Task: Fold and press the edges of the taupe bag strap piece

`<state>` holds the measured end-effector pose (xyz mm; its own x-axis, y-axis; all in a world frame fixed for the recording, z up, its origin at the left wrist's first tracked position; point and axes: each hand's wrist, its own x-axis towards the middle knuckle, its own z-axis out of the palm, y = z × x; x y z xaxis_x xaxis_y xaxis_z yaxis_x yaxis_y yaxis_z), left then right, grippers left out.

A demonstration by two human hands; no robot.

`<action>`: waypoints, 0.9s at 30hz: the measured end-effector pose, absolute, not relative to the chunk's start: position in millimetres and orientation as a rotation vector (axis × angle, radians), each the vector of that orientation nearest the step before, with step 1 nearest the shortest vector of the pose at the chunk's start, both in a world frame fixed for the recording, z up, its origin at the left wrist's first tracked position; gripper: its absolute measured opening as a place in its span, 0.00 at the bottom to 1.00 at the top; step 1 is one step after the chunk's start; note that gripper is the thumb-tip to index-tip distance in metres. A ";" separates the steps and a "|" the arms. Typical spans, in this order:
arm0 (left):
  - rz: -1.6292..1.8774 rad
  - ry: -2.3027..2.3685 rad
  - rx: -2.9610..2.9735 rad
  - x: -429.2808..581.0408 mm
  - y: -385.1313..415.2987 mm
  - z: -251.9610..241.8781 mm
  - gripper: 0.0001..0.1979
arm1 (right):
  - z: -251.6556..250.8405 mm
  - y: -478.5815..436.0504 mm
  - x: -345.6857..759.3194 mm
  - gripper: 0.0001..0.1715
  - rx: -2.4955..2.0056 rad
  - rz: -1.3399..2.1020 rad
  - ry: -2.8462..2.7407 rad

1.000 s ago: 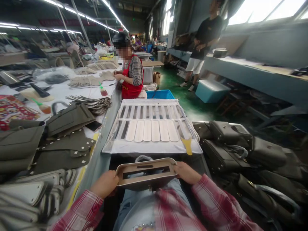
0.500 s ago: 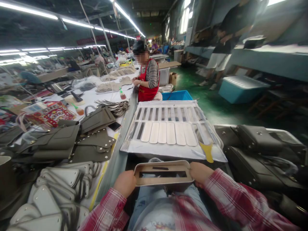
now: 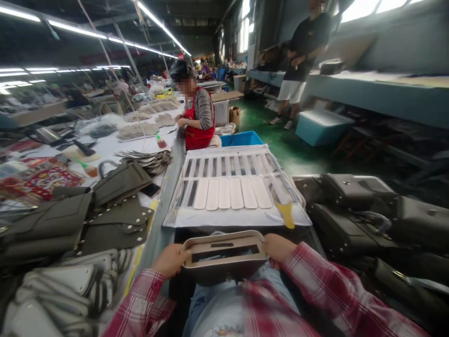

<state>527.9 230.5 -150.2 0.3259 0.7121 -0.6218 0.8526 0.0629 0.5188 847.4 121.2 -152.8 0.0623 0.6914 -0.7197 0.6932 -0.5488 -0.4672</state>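
Over my lap, a dark bag body (image 3: 210, 275) with a beige lining faces me with its open side; a long dark slot and a shorter dark strip show inside. My left hand (image 3: 171, 260) grips its left end, thumb over the rim. At the right end my right hand (image 3: 279, 248) is closed on the rim, some fingers hidden behind it. Just beyond lies a white slatted rack (image 3: 206, 220) bearing several pale rounded strips (image 3: 224, 193) in a row. A yellow spatula-like piece (image 3: 286, 215) rests at the rack's near right corner.
Grey-olive leather panels (image 3: 115, 224) and stacked pale pieces (image 3: 59, 290) cover the left table. Finished dark bags (image 3: 354, 234) are piled at right. A co-worker in a red apron (image 3: 199, 124) sits ahead; another person (image 3: 303, 56) stands back right. A blue bin (image 3: 242, 139) is behind the rack.
The view has swung to the right, so the surroundings shift left. The bag body has tilted, its right end now higher, with both hands still on its ends.
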 end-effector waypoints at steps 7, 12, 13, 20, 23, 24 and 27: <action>-0.216 1.513 1.684 521.0 220.7 -153.7 0.29 | -159.8 121.3 837.1 0.22 2.348 -1.577 1.472; -0.267 1.523 1.846 530.1 218.0 -146.6 0.15 | -159.0 122.8 841.9 0.17 2.364 -1.369 1.586; -0.276 1.504 1.873 531.6 218.4 -145.0 0.15 | -158.2 122.7 842.6 0.17 2.354 -1.327 1.616; -0.336 1.375 2.026 530.6 229.7 -157.3 0.17 | -162.7 120.9 846.3 0.15 2.437 -1.301 1.527; -0.313 1.388 2.067 527.7 228.0 -164.9 0.17 | -159.9 116.7 846.1 0.18 2.463 -1.338 1.535; -0.300 1.391 2.062 526.3 226.7 -167.0 0.17 | -157.7 114.9 846.0 0.20 2.470 -1.347 1.555; -0.205 1.341 2.023 520.7 224.0 -174.3 0.20 | -152.3 108.6 847.3 0.22 2.479 -1.406 1.611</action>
